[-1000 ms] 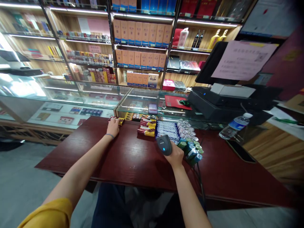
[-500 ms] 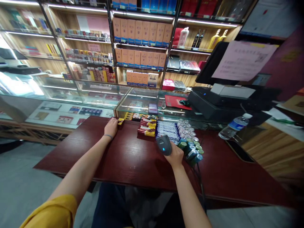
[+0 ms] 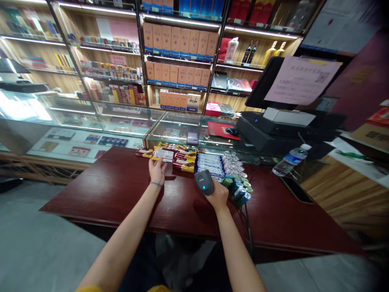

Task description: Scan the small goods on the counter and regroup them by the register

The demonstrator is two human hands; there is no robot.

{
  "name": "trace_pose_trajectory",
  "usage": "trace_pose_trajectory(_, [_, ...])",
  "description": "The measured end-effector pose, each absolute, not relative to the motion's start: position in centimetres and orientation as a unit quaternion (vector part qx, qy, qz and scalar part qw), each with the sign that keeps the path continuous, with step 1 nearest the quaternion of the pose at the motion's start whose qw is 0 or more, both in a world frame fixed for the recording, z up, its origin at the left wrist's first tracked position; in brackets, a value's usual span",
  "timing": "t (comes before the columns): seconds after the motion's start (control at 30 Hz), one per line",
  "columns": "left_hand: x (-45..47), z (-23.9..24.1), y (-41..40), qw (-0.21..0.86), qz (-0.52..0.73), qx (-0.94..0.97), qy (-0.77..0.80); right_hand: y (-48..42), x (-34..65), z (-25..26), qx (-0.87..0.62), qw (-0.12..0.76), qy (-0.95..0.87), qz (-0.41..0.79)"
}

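Observation:
My left hand (image 3: 157,169) holds up a flat yellow packet (image 3: 164,154) with a white label, above the dark red table (image 3: 121,190). My right hand (image 3: 216,195) is closed round a grey handheld scanner (image 3: 204,181) whose blue light shows; the scanner head points toward the packet. Between the hands lie rows of red-and-yellow packets (image 3: 185,160), with one left alone at the far left (image 3: 143,152). Blue-and-white packets (image 3: 209,164) and green cans (image 3: 238,190) sit just beyond my right hand.
A water bottle (image 3: 288,161) lies on the table's right part, next to a black phone (image 3: 296,190). Behind stand glass display counters (image 3: 121,125), a black till with a screen (image 3: 273,129) and lit shelves of boxes (image 3: 179,44). A cable (image 3: 249,231) runs off the table's front edge.
My left hand has lifted a yellow packet from the table's far left and carried it right, toward the scanner. My right hand with the scanner has barely moved.

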State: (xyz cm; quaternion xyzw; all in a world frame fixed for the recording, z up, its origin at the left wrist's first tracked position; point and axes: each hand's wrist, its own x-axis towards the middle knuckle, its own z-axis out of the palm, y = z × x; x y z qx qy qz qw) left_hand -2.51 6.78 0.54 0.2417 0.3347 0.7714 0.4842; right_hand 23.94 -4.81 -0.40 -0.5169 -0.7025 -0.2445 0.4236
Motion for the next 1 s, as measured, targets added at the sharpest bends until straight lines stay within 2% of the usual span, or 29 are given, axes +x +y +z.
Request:
trace_pose_trajectory(0.1, [-0.4, -0.4, 5.5, 0.552, 0.752, 0.206, 0.295, -4.8, 24.1, -0.7, -0.523, 0.412, -0.706, -0.242])
trace_pose_trajectory(0.2, [-0.1, -1.2, 5.2, 0.577, 0.739, 0.207, 0.279, -4.8, 23.9, -0.7, -0.519, 0.411, -0.711, -0.238])
trace_pose_trajectory(0.77, [-0.8, -1.3, 5.5, 0.603, 0.727, 0.175, 0.278, -5.4, 22.7, 0.6, -0.497, 0.360, -0.772, -0.165])
trace_pose_trajectory(1.0, [-1.0, -1.6, 5.8, 0.594, 0.735, 0.184, 0.271, -5.2, 23.1, 0.0, -0.499, 0.376, -0.757, -0.190])
